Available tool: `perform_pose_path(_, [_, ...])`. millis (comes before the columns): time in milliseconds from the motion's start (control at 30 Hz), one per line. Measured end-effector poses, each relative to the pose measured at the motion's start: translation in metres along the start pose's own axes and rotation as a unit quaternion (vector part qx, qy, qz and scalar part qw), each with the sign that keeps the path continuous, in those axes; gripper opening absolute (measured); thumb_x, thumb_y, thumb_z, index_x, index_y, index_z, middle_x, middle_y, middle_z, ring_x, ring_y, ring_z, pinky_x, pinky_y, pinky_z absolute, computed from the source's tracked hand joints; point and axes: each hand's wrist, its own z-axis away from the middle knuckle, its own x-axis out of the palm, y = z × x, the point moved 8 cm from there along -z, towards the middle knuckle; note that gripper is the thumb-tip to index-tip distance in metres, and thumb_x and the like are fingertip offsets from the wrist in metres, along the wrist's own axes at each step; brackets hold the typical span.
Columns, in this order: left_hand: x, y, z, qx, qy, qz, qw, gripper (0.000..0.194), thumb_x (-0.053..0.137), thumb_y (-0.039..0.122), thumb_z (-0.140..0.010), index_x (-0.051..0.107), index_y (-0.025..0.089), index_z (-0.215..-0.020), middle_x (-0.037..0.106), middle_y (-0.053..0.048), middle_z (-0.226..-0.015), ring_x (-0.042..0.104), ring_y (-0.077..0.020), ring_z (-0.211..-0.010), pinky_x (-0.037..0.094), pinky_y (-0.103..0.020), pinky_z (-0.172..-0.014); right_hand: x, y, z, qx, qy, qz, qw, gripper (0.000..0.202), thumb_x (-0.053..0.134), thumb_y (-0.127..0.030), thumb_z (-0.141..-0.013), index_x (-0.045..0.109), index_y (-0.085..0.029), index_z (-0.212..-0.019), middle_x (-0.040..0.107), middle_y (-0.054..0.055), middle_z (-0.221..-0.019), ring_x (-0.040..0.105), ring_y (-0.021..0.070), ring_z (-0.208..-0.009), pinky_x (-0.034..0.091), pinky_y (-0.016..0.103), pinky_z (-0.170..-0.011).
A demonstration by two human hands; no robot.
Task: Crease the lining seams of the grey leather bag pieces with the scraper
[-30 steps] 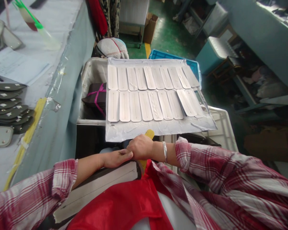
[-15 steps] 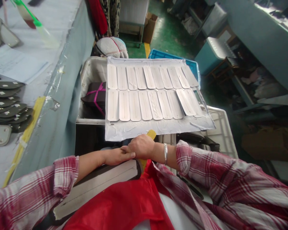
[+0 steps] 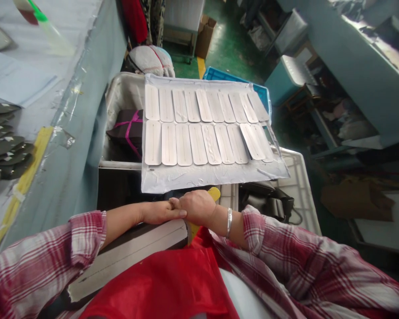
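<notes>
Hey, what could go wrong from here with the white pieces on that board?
The right hand grips a yellow thing whose end shows close to the near edge of the board; a careless move might bump it and shift the white pieces. Toward the right of the near row, an overlapping piece lies partly on its neighbour, so it could slide more easily.

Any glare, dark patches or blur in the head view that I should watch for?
Head view: left hand, right hand and white pieces fairly clear; glare on the green floor, sheen on the plastic sheet at left; dark patch near the white board; shelves at right dim and soft; right sleeve looks stretched toward the edge, probably lens distortion.
</notes>
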Motion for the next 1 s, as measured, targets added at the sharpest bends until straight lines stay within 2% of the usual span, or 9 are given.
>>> perform_pose_path(133, [-0.001, 0.003, 0.0, 0.025, -0.003, -0.006, 1.0, 0.066, 0.04, 0.07, -0.073, 0.064, 0.013, -0.097, 0.064, -0.006, -0.102, 0.057, -0.0211, -0.093, 0.041, -0.029, -0.089, 0.002, 0.005, 0.005, 0.082, 0.003, -0.003, 0.997, 0.061, 0.018, -0.045, -0.094, 0.069, -0.017, -0.075, 0.068, 0.008, -0.071, 0.064, 0.0208, -0.065, 0.043, 0.029, -0.055])
perform_pose_path(300, [-0.008, 0.011, -0.001, 0.06, 0.023, -0.043, 0.997, 0.061, 0.044, 0.066, -0.074, 0.058, 0.016, -0.106, 0.061, -0.006, -0.109, 0.056, -0.0199, -0.098, 0.041, -0.026, -0.09, -0.002, 0.002, 0.011, 0.149, 0.018, -0.009, 0.989, 0.062, 0.017, -0.044, -0.094, 0.068, -0.014, -0.076, 0.068, 0.012, -0.071, 0.064, 0.0224, -0.066, 0.045, 0.03, -0.056])
perform_pose_path(433, [-0.007, 0.021, 0.011, 0.053, 0.022, -0.145, 0.988, 0.057, 0.053, 0.062, -0.07, 0.057, 0.018, -0.107, 0.063, -0.004, -0.105, 0.058, -0.0205, -0.094, 0.042, -0.027, -0.086, -0.009, -0.013, 0.023, 0.106, 0.025, 0.022, 0.994, 0.035, 0.033, -0.038, -0.092, 0.063, -0.022, -0.101, 0.068, 0.007, -0.075, 0.064, 0.0205, -0.067, 0.045, 0.029, -0.058])
perform_pose_path(500, [-0.003, 0.027, 0.028, 0.068, 0.021, -0.185, 0.98, 0.068, 0.061, 0.059, -0.065, 0.05, 0.02, -0.119, 0.061, -0.004, -0.11, 0.058, -0.0216, -0.097, 0.042, -0.028, -0.086, -0.009, -0.014, 0.03, 0.079, 0.013, 0.037, 0.996, 0.033, 0.032, -0.037, -0.092, 0.061, -0.025, -0.105, 0.068, 0.006, -0.076, 0.064, 0.0198, -0.069, 0.045, 0.027, -0.059])
perform_pose_path(633, [-0.002, 0.022, 0.07, 0.059, 0.07, -0.223, 0.971, 0.096, 0.061, 0.063, -0.062, 0.025, 0.017, -0.138, 0.038, -0.013, -0.138, 0.04, -0.0277, -0.122, 0.03, -0.033, -0.101, -0.01, 0.011, 0.041, 0.08, -0.014, 0.059, 0.995, 0.053, 0.02, -0.047, -0.093, 0.067, -0.021, -0.089, 0.068, 0.008, -0.072, 0.064, 0.0206, -0.071, 0.043, 0.026, -0.058])
perform_pose_path(733, [-0.007, 0.015, 0.089, 0.017, 0.106, -0.216, 0.97, 0.096, 0.055, 0.065, -0.067, 0.02, 0.015, -0.14, 0.028, -0.015, -0.143, 0.031, -0.0278, -0.129, 0.023, -0.035, -0.105, -0.025, 0.032, 0.039, 0.098, 0.028, 0.085, 0.991, 0.061, 0.018, -0.049, -0.093, 0.067, -0.017, -0.077, 0.068, 0.01, -0.073, 0.064, 0.02, -0.07, 0.04, 0.026, -0.057])
perform_pose_path(833, [-0.014, 0.02, 0.089, 0.021, 0.125, -0.173, 0.977, 0.086, 0.049, 0.064, -0.073, 0.025, 0.014, -0.139, 0.033, -0.013, -0.142, 0.034, -0.0246, -0.127, 0.024, -0.033, -0.105, -0.034, 0.028, 0.024, 0.042, 0.041, 0.106, 0.993, 0.06, 0.02, -0.047, -0.094, 0.068, -0.015, -0.077, 0.068, 0.01, -0.075, 0.064, 0.0193, -0.072, 0.038, 0.025, -0.056])
perform_pose_path(900, [-0.018, 0.028, 0.08, 0.041, 0.136, -0.141, 0.98, 0.074, 0.044, 0.061, -0.078, 0.033, 0.015, -0.136, 0.038, -0.01, -0.139, 0.037, -0.0225, -0.125, 0.025, -0.031, -0.105, -0.034, 0.017, 0.012, -0.01, 0.033, 0.115, 0.993, 0.057, 0.022, -0.045, -0.094, 0.069, -0.015, -0.081, 0.068, 0.009, -0.076, 0.063, 0.0193, -0.074, 0.037, 0.025, -0.055])
perform_pose_path(1000, [-0.016, 0.037, 0.061, 0.075, 0.119, -0.095, 0.985, 0.058, 0.036, 0.057, -0.084, 0.047, 0.019, -0.127, 0.049, -0.006, -0.131, 0.048, -0.0198, -0.115, 0.031, -0.027, -0.1, -0.029, 0.002, 0.0, -0.07, 0.023, 0.125, 0.989, 0.053, 0.023, -0.043, -0.094, 0.069, -0.018, -0.087, 0.068, 0.008, -0.078, 0.063, 0.0197, -0.075, 0.036, 0.025, -0.055])
